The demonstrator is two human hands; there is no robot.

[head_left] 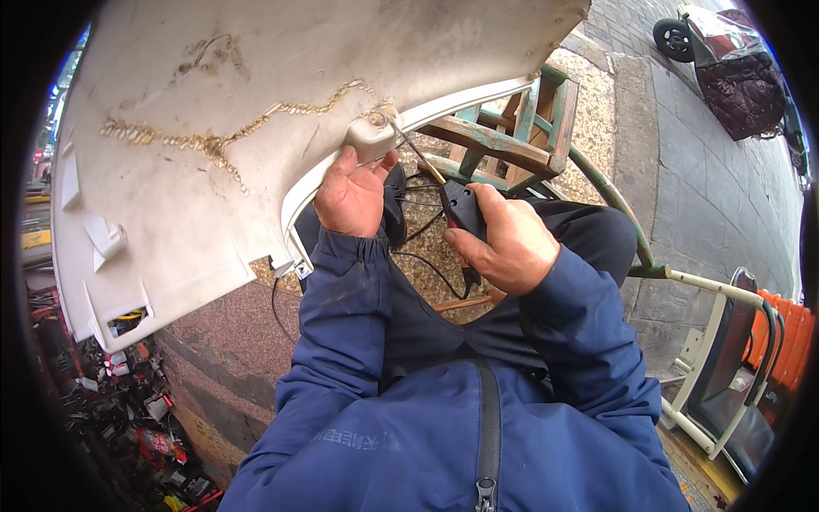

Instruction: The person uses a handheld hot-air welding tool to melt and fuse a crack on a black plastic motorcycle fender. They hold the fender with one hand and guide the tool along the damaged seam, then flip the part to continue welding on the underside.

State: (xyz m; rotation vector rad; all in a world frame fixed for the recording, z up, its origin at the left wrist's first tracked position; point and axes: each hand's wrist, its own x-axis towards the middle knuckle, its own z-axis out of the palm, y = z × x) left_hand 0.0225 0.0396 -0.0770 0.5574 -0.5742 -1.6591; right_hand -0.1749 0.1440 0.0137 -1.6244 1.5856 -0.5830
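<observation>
So we've got a big white panel (213, 111) in front of us, left hand (351, 196) holding its curved edge, fingers up against the molded bump (370, 136). Right hand (510, 246) is wrapped around a black-handled tool (463, 207), just right of the panel, its thin rod reaching toward that bump; can't tell if it's touching. Crowding things: loose cables (426, 259) just below the panel's edge, plus a worn wooden stool (495, 143) at its right end. Parts heap (128, 427) sits below-left of the panel, quilted cover (742, 94) well off right.
</observation>
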